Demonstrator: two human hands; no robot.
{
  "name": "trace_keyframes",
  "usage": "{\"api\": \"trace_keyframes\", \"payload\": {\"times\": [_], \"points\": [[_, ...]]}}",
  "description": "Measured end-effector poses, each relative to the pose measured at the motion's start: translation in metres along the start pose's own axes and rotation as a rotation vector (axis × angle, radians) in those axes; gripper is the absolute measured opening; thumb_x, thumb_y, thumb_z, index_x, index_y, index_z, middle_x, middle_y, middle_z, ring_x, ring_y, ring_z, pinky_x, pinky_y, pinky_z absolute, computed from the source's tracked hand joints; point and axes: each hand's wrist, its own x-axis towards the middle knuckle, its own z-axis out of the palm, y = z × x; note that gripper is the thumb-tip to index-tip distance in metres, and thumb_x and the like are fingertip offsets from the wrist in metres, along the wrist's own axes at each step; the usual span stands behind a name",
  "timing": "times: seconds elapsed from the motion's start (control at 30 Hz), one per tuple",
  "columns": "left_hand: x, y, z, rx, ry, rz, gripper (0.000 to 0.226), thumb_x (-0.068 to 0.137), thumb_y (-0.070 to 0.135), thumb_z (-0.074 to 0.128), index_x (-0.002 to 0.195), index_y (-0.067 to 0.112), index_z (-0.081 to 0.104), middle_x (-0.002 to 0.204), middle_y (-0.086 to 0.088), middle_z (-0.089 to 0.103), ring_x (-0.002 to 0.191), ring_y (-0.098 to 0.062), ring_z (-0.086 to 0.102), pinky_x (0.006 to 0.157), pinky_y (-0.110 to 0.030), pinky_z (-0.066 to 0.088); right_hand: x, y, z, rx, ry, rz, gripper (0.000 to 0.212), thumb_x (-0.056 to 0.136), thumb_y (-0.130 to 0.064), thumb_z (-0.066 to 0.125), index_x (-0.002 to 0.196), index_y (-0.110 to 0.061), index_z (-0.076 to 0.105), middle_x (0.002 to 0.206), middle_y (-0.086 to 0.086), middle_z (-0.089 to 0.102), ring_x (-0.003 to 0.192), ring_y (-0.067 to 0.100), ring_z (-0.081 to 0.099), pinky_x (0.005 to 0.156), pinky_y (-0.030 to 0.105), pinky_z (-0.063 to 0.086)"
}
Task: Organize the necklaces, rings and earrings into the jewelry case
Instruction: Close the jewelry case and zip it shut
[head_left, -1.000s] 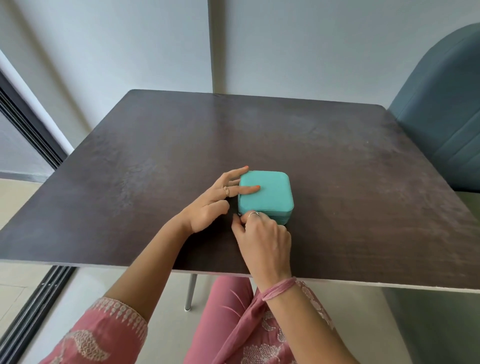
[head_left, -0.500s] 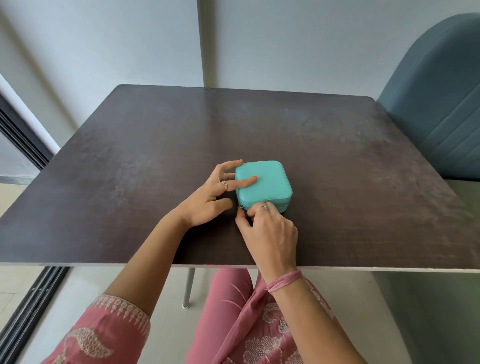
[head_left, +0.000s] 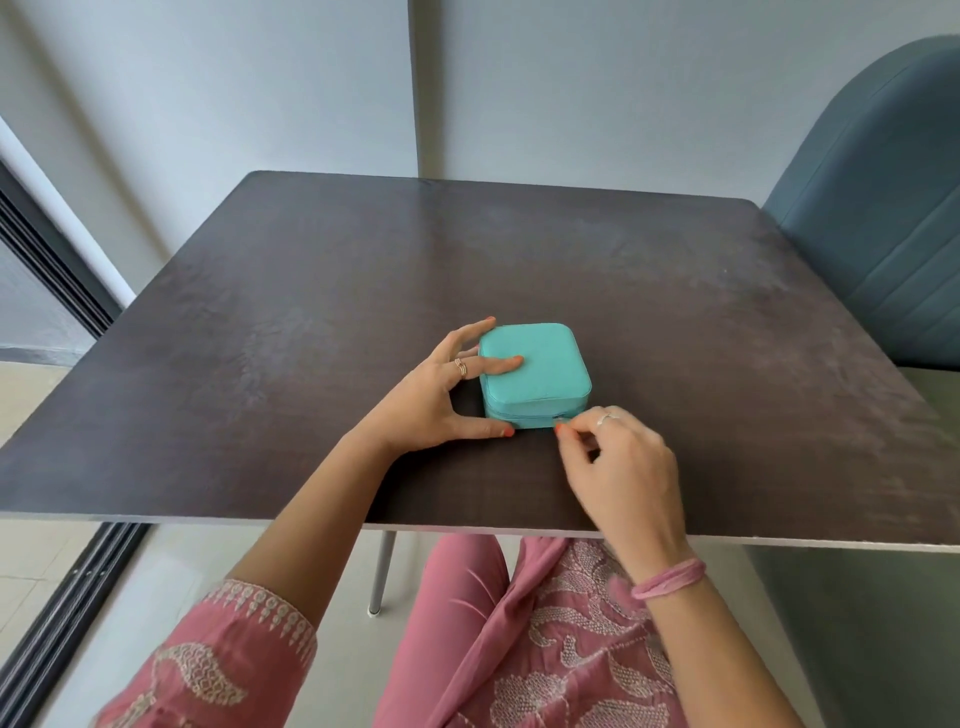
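Note:
A small teal jewelry case (head_left: 540, 371) with rounded corners lies closed on the dark table (head_left: 311, 322), near its front edge. My left hand (head_left: 441, 400) rests against the case's left side, one finger flat on the lid and the thumb at its front left corner. My right hand (head_left: 618, 462) is at the case's front right corner, thumb and forefinger pinched on the zipper pull (head_left: 562, 420). No loose necklaces, rings or earrings are in view; each hand wears a ring.
A blue-grey upholstered chair (head_left: 872, 223) stands at the table's right side. Grey walls rise behind the table. A dark sliding-door track (head_left: 62, 623) runs along the floor on the left. My pink-clad knees sit under the front edge.
My right hand has slid from the case's front left corner along the front to the right corner, pinching the zipper pull. My left thumb has come down to the front left corner.

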Motion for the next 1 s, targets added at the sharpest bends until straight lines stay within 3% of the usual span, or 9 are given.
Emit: {"api": "trace_keyframes", "payload": {"times": [0.2, 0.37, 0.5, 0.67, 0.8, 1.0], "points": [[0.000, 0.001, 0.001, 0.032, 0.020, 0.000, 0.064, 0.069, 0.046, 0.077, 0.128, 0.040, 0.053, 0.152, 0.006, 0.024, 0.134, -0.010, 0.041, 0.112, -0.039, 0.036, 0.029, 0.038, -0.015, 0.083, -0.063, 0.142, 0.010, 0.087, -0.026, 0.068, 0.087, -0.020, 0.076, 0.082, -0.004, 0.073, 0.073, 0.014, 0.066, 0.071, 0.029, 0.055], [0.002, 0.005, 0.000, 0.051, 0.023, -0.014, 0.064, 0.068, 0.032, 0.083, 0.125, 0.037, 0.055, 0.150, 0.005, 0.026, 0.130, 0.008, 0.034, 0.111, -0.030, 0.033, 0.060, 0.047, -0.005, 0.160, -0.146, 0.150, 0.013, 0.090, -0.020, 0.064, 0.094, -0.017, 0.076, 0.082, -0.003, 0.073, 0.069, 0.008, 0.068, 0.077, 0.028, 0.056], [0.002, 0.003, 0.001, 0.046, 0.019, -0.011, 0.064, 0.068, 0.032, 0.083, 0.126, 0.034, 0.056, 0.150, 0.007, 0.026, 0.132, 0.001, 0.036, 0.111, -0.032, 0.035, 0.096, 0.051, 0.000, 0.151, -0.237, 0.089, 0.014, 0.090, -0.024, 0.063, 0.091, -0.020, 0.076, 0.078, -0.005, 0.073, 0.060, 0.000, 0.065, 0.076, 0.022, 0.054], [0.002, 0.004, 0.001, 0.023, 0.010, -0.015, 0.062, 0.069, 0.035, 0.081, 0.126, 0.035, 0.056, 0.151, 0.010, 0.024, 0.133, -0.004, 0.039, 0.111, -0.038, 0.036, 0.135, 0.047, 0.004, 0.075, -0.423, 0.003, 0.013, 0.091, -0.027, 0.061, 0.092, -0.025, 0.075, 0.073, -0.006, 0.071, 0.062, 0.004, 0.066, 0.081, 0.023, 0.050], [0.003, 0.004, -0.001, 0.009, -0.006, -0.030, 0.061, 0.070, 0.034, 0.081, 0.125, 0.037, 0.055, 0.151, 0.011, 0.023, 0.133, -0.008, 0.040, 0.111, -0.040, 0.035, 0.153, 0.042, 0.010, 0.021, -0.483, -0.125, 0.015, 0.092, -0.022, 0.060, 0.095, -0.023, 0.074, 0.073, -0.006, 0.069, 0.062, 0.005, 0.065, 0.073, 0.021, 0.048], [0.003, 0.007, -0.004, 0.012, -0.050, -0.076, 0.063, 0.074, 0.029, 0.080, 0.130, 0.036, 0.051, 0.156, 0.011, 0.015, 0.139, -0.006, 0.030, 0.114, -0.031, 0.030, 0.163, 0.039, 0.013, 0.005, -0.541, -0.236, 0.021, 0.095, -0.016, 0.056, 0.105, -0.019, 0.073, 0.095, 0.000, 0.073, 0.076, 0.013, 0.065, 0.066, 0.011, 0.039]]}}
